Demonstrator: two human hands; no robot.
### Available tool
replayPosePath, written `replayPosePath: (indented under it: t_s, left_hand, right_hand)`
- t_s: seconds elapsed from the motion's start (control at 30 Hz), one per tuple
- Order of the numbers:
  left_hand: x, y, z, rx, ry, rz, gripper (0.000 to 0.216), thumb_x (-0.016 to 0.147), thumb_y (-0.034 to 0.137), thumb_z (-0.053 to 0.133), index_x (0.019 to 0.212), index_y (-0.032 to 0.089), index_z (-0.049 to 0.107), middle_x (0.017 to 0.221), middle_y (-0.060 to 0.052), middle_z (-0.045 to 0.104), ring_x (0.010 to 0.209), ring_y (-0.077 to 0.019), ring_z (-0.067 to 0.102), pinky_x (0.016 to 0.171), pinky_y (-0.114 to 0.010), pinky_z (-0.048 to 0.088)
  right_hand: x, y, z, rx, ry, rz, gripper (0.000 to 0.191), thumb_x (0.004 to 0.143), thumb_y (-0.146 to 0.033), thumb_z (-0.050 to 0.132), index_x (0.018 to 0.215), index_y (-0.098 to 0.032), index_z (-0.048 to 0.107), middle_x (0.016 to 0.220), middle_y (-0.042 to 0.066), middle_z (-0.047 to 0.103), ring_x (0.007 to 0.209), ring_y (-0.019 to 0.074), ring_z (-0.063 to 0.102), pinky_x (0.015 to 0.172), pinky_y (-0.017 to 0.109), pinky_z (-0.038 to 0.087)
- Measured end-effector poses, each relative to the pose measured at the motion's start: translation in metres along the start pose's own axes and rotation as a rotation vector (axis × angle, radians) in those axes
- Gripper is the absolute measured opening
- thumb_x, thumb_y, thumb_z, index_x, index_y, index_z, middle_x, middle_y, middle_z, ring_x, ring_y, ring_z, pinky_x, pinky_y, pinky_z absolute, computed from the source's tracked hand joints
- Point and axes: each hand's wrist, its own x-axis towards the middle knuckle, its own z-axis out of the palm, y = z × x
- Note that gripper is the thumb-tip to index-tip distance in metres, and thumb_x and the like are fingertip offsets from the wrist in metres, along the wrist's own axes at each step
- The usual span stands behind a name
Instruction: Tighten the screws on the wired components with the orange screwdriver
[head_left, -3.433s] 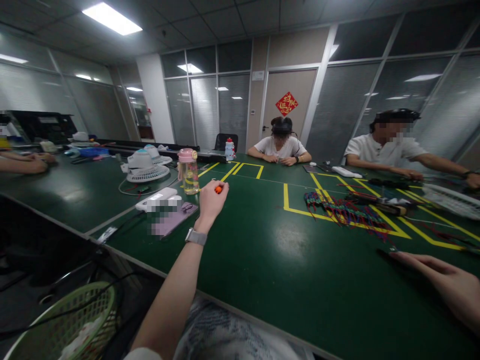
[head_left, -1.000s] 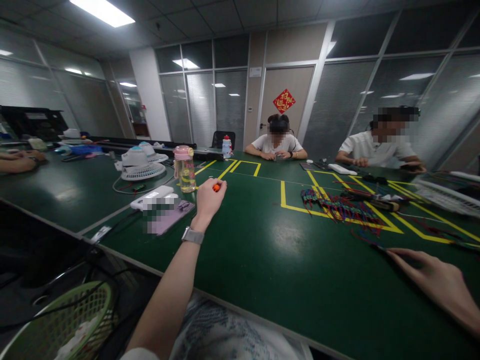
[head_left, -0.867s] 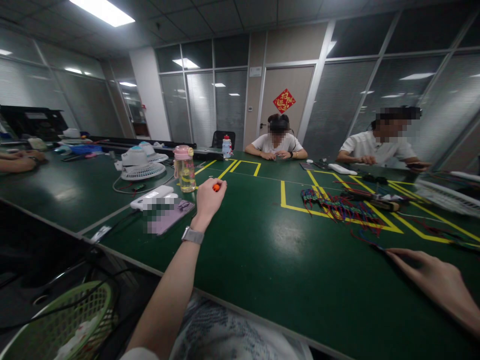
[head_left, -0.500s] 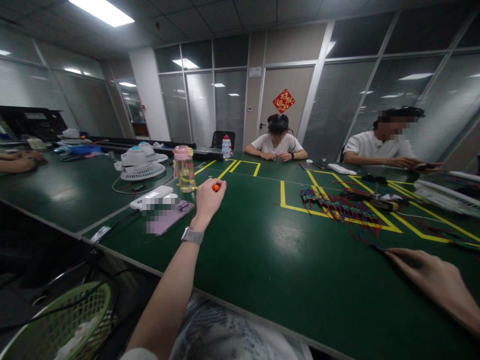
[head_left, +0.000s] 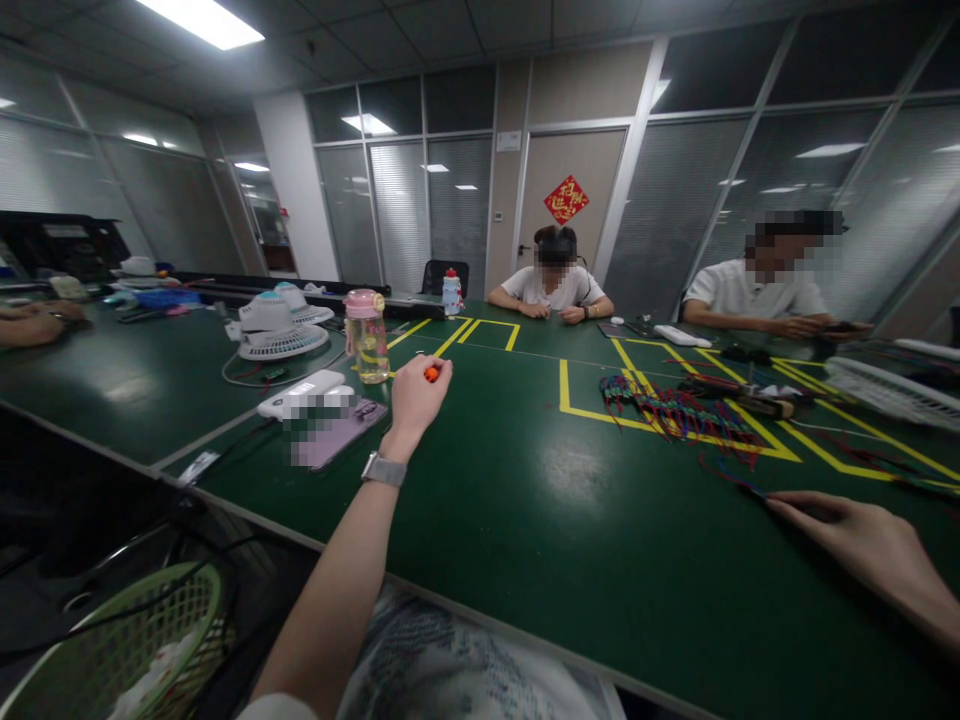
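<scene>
A: Glass partitions line the room behind a long green counter. Where are the hands?

B: Both are over it, well apart. The left hand is curled in, fingers folded around a small orange object; most of that is covered, so I can't tell what it is.

A: And the right hand?

B: Thumb and fingertip are pinched together on the end of a thin wired piece. Its red and blue leads reach out ahead of the fingertips, toward a heap of wired boards lying farther off, beyond that hand.

A: What's near the left one?

B: A purple phone lies just beside its wrist, on the outer side, and a pink-lidded bottle stands upright just past the knuckles. Two people sit across from the hands.
</scene>
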Motion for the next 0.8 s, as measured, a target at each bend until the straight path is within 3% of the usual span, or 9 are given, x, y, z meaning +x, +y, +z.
replayPosePath:
  t_s: [0.8]
  left_hand:
    - [-0.001, 0.000, 0.000, 0.026, -0.015, 0.012, 0.024, 0.083, 0.033, 0.050, 0.073, 0.018, 0.066, 0.076, -0.003, 0.065, 0.069, -0.0142, 0.058, 0.069, -0.025, 0.042]
  right_hand:
    - [-0.008, -0.015, -0.010, 0.102, -0.058, 0.093, 0.054, 0.042, -0.063, 0.055, 0.073, -0.024, 0.076, 0.084, 0.007, 0.074, 0.090, 0.0357, 0.065, 0.071, 0.037, 0.050]
